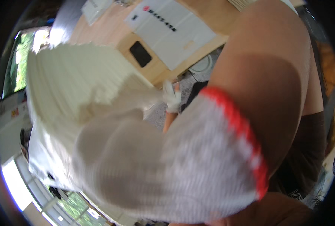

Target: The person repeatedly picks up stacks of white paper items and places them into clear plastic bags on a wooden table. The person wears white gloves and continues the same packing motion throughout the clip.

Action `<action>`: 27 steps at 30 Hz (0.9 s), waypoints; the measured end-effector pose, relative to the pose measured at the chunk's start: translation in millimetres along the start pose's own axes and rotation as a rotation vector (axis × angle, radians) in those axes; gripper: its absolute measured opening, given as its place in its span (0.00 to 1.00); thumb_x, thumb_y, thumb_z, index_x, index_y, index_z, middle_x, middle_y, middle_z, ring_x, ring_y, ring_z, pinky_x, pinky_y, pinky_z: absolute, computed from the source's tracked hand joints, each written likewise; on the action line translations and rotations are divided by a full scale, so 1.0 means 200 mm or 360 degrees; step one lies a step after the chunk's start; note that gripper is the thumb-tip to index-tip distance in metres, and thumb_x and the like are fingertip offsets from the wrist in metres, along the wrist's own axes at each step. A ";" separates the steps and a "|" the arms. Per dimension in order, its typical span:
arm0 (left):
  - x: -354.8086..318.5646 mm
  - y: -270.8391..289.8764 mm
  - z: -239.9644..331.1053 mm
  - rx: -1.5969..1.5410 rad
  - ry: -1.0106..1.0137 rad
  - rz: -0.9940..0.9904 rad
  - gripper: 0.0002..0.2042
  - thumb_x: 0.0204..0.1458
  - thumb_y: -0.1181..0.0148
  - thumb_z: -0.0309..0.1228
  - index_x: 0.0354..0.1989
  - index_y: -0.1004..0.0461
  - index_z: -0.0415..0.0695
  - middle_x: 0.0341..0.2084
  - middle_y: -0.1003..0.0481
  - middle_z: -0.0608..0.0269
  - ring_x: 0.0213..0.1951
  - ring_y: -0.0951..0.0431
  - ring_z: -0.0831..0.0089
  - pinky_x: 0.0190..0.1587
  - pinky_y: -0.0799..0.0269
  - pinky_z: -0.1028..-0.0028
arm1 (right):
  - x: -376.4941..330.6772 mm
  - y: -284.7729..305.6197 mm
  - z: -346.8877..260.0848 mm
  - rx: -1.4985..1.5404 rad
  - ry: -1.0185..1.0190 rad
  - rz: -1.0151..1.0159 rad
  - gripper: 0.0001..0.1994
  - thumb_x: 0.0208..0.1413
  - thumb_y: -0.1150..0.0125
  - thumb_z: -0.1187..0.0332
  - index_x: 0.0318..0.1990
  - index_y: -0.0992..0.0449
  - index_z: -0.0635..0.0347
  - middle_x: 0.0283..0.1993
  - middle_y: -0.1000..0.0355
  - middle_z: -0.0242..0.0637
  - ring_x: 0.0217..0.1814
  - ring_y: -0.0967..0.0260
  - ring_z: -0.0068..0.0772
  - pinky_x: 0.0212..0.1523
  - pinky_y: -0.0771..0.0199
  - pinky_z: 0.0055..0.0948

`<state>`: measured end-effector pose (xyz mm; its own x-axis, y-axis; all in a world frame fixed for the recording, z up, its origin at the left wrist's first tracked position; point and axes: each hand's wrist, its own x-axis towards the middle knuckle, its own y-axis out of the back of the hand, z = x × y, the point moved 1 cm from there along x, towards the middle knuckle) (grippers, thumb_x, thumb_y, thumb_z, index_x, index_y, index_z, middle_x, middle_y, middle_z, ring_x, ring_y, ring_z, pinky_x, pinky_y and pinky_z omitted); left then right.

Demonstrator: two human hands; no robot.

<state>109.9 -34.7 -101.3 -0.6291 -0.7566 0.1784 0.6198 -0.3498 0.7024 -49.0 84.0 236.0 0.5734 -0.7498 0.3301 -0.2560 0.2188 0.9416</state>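
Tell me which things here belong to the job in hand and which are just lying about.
Likely in the job:
gloved right hand
gloved left hand, smaller in view
pale pile nearest the hands
Blur hides any grip.

Apparently just lying about:
dark phone on the table
white printed sheet
white packet

Lt-wood table (pixel 112 23), partly in view. On it: lg white printed sheet (pixel 182 34), flat; blk phone-like slab (pixel 140 54) just beside it; sm white packet (pixel 95 10), far L.
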 end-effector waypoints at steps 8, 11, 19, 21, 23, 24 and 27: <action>0.68 -0.15 0.12 0.0548 -0.0040 -0.0470 0.18 0.44 0.38 0.47 0.37 0.27 0.47 0.38 0.26 0.56 0.44 0.29 0.58 0.46 0.34 0.65 | -0.12 0.04 -0.07 -0.0082 -0.0199 -0.0044 0.10 0.50 0.44 0.58 0.33 0.25 0.52 0.23 0.29 0.34 0.22 0.30 0.36 0.24 0.32 0.32; 0.76 -0.22 0.19 0.0519 -0.0169 -0.0509 0.15 0.40 0.36 0.47 0.29 0.24 0.50 0.31 0.27 0.59 0.40 0.29 0.59 0.43 0.34 0.62 | -0.20 0.03 0.12 -0.0106 -0.0452 -0.0034 0.09 0.50 0.44 0.58 0.34 0.25 0.51 0.23 0.29 0.33 0.22 0.30 0.36 0.25 0.31 0.31; 0.81 -0.24 0.02 0.0343 -0.0174 -0.0522 0.13 0.52 0.49 0.43 0.26 0.24 0.50 0.27 0.27 0.56 0.33 0.28 0.56 0.36 0.35 0.60 | -0.64 -0.70 0.59 0.1356 -0.1822 -0.0010 0.13 0.56 0.47 0.59 0.38 0.26 0.59 0.27 0.26 0.32 0.23 0.30 0.25 0.25 0.30 0.25; 0.84 -0.28 -0.02 0.0137 -0.0143 -0.0441 0.13 0.53 0.50 0.43 0.26 0.25 0.49 0.28 0.26 0.57 0.34 0.27 0.57 0.36 0.34 0.61 | -0.68 -1.04 0.61 0.1915 -0.1883 0.0020 0.22 0.57 0.52 0.49 0.41 0.26 0.60 0.30 0.26 0.34 0.25 0.29 0.25 0.25 0.28 0.25; 0.87 -0.30 -0.08 -0.0121 -0.0038 -0.0464 0.14 0.54 0.51 0.43 0.25 0.26 0.48 0.28 0.27 0.55 0.34 0.28 0.56 0.36 0.34 0.63 | -0.54 -1.19 0.64 0.1785 -0.2077 -0.0161 0.27 0.55 0.55 0.42 0.41 0.26 0.60 0.32 0.25 0.35 0.26 0.28 0.29 0.29 0.27 0.27; 0.89 -0.30 -0.04 -0.0137 -0.0181 -0.0360 0.14 0.54 0.51 0.43 0.26 0.26 0.47 0.28 0.26 0.56 0.33 0.28 0.57 0.37 0.34 0.62 | -0.49 -1.30 0.67 0.1857 -0.2145 0.0016 0.28 0.54 0.55 0.41 0.41 0.26 0.60 0.32 0.25 0.36 0.27 0.28 0.31 0.31 0.27 0.28; 0.92 -0.26 0.05 -0.0409 -0.0200 -0.0084 0.13 0.56 0.50 0.42 0.29 0.27 0.46 0.29 0.26 0.58 0.31 0.27 0.63 0.37 0.32 0.63 | -0.37 -1.47 0.80 0.1826 -0.2223 0.0384 0.29 0.55 0.56 0.40 0.44 0.26 0.58 0.33 0.25 0.39 0.30 0.27 0.34 0.35 0.27 0.30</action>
<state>-43.2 -149.6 -98.4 -0.7071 -0.6647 0.2414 0.6730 -0.5277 0.5183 -140.9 -24.2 -75.3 -0.3965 -0.8152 -0.4222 -0.9180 0.3523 0.1820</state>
